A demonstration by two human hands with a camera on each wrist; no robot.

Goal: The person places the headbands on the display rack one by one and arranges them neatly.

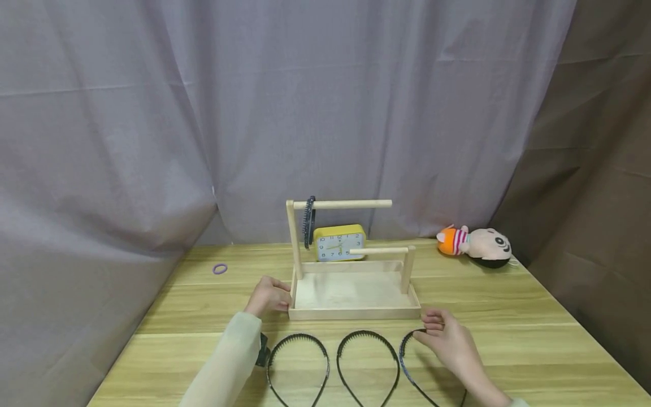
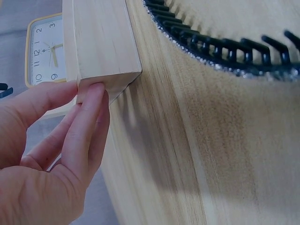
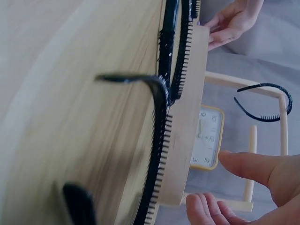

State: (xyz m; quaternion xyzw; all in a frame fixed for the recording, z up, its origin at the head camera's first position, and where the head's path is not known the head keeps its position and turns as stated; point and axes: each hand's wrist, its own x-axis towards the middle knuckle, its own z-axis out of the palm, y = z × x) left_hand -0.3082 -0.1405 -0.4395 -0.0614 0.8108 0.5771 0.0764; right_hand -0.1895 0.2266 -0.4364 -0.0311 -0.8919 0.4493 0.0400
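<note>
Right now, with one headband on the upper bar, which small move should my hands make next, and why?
Probably the right hand should pinch the rightmost headband near its top. The thumb and fingers stand apart close to it, while the left hand holds the wooden stand, whose upper bar has room beside the hanging headband.
</note>
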